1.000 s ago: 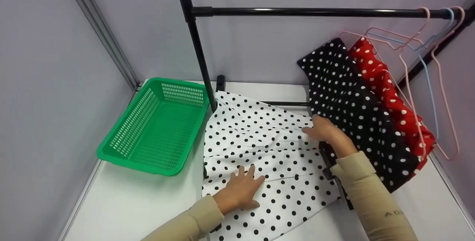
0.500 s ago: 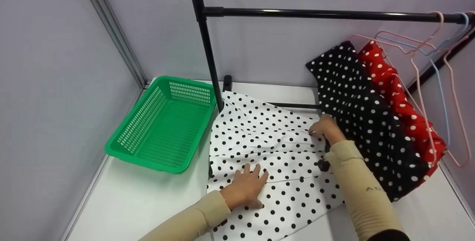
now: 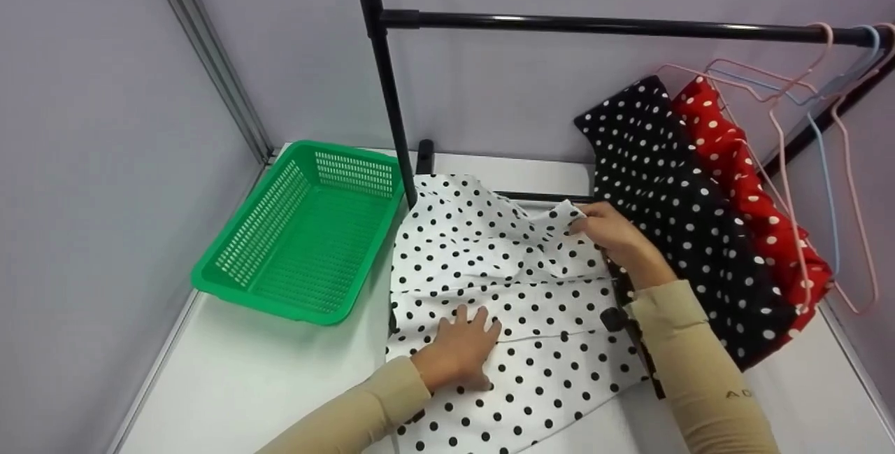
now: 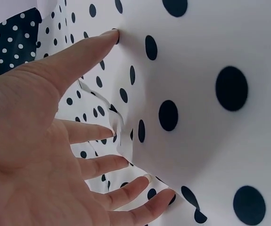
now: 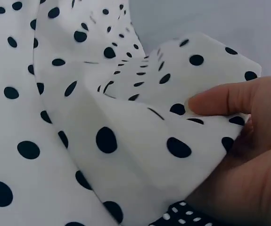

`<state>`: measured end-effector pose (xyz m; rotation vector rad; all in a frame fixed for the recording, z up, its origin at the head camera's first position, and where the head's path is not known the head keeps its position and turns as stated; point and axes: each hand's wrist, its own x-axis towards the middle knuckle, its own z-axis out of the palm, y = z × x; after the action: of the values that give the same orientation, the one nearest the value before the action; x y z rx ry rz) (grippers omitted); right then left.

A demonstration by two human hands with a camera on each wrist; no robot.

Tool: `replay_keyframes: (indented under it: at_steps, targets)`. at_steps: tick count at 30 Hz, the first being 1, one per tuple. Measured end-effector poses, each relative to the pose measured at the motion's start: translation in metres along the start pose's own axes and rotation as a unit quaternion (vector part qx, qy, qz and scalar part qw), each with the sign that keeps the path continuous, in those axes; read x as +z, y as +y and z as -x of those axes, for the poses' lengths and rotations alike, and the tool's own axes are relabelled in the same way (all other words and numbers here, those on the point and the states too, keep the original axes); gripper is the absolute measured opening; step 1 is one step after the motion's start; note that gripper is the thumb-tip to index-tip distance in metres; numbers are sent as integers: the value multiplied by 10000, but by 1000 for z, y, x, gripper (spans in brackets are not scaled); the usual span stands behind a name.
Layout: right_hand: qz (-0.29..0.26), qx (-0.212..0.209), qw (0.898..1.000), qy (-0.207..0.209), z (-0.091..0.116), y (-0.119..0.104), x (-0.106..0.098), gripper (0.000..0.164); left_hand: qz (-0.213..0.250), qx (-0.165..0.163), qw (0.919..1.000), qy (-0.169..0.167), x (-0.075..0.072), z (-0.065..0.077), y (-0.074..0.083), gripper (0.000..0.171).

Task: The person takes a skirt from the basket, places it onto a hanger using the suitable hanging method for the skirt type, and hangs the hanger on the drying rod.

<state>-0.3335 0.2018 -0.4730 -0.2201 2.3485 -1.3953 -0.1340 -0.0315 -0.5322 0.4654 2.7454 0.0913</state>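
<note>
A white cloth with black polka dots (image 3: 531, 363) lies spread and creased across the middle of the table. Its upper right corner is lifted and pinched between thumb and fingers of my right hand (image 3: 619, 233); the right wrist view shows the thumb on top of the folded fabric (image 5: 140, 141) and the other fingers hidden beneath. My left hand (image 3: 458, 350) rests on the lower part of the cloth with its fingers spread. In the left wrist view those straight fingertips (image 4: 147, 179) touch the dotted fabric (image 4: 201, 132) and the palm shows.
A green plastic basket (image 3: 301, 244) stands on the left. Behind the cloth rises a black clothes rack (image 3: 594, 22). On the right, black dotted cloth (image 3: 671, 209) and red dotted cloth (image 3: 755, 195) hang beside pink hangers (image 3: 783, 153) and a blue hanger (image 3: 825, 174).
My right hand has gripped the cloth's upper right corner and raised it, bunching the top edge into folds. My left hand stays in place on the cloth. The head view has shifted slightly.
</note>
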Motion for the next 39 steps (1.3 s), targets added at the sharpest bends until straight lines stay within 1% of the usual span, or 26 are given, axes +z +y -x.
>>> replay_keyframes:
  at_steps: [2,4,7,9,11,12,13,14,15,16,17,18,20,21,22,23,24,25,26,28,30,33,35,37,38,39]
  targets:
    - [255,-295,9992,94,13,-8,2,21,17,17,10000,47,0,-1,0,96]
    - [457,-474,9977,170,26,-14,4,23,18,38,10000,65,1,-1,-1,97]
    - [357,-739,9966,50,43,-16,9,29,56,104,9999,89,1,-1,-3,96]
    - [230,-1003,9947,-88,52,-13,12,39,319,147,9993,104,-1,-2,-7,92]
    - [104,-1363,9905,-174,59,-8,14,46,988,142,9949,133,-4,-3,-13,88]
    - [87,-1533,9879,-195,63,-6,14,49,1567,71,9875,151,-7,-4,-17,87]
    - [55,-1696,9853,-212,66,-3,14,51,2259,-53,9739,207,-10,-5,-22,86]
    - [-25,-1859,9823,-240,70,0,13,51,3065,-199,9513,278,-14,-6,-27,84]
    - [-87,-2000,9794,-270,73,2,13,51,3982,-335,9159,378,-18,-7,-32,81]
    - [-146,-2118,9767,-301,75,5,12,50,4932,-457,8672,519,-23,-9,-37,76]
    - [-213,-2240,9737,-343,78,7,10,48,5832,-559,8074,699,-27,-11,-42,67]
    - [-258,-2362,9705,-400,80,9,9,47,6609,-643,7422,908,-31,-12,-47,58]
    - [-364,-2642,9624,-523,84,14,7,49,7759,-634,6148,1265,-37,-16,-57,38]
    - [-384,-2766,9585,-576,85,16,6,51,8184,-507,5557,1372,-39,-17,-61,31]
    - [-397,-2914,9536,-648,86,18,5,53,8458,-319,5130,1429,-41,-17,-65,27]
    - [-396,-3047,9489,-723,86,20,4,55,8631,-68,4847,1419,-42,-16,-69,26]
    - [-364,-3171,9444,-794,87,22,3,58,8753,175,4638,1357,-43,-14,-72,18]
    - [-342,-3263,9406,-871,87,23,3,60,8828,384,4511,1250,-43,-12,-74,15]
    - [-306,-3333,9375,-954,88,24,2,61,8875,522,4438,1126,-44,-9,-75,14]
    - [-223,-3426,9325,-1119,89,25,0,61,8859,474,4517,943,-48,-6,-74,18]
    - [-156,-3436,9313,-1198,90,24,-2,62,8838,39,4588,911,-51,-5,-73,30]
    - [-19,-3262,9379,-1183,93,23,-6,66,8780,-581,4644,1003,-57,-8,-73,51]
    - [81,-3046,9465,-1063,95,24,-10,68,8725,-585,4732,1067,-62,-9,-71,50]
    - [195,-2783,9563,-875,97,26,-14,67,8543,-318,5072,1088,-72,-9,-66,50]
    - [292,-2656,9607,-751,98,28,-16,64,8384,-149,5334,1105,-78,-8,-62,50]
    - [380,-2546,9642,-641,98,29,-17,59,8166,17,5657,1150,-85,-8,-57,50]
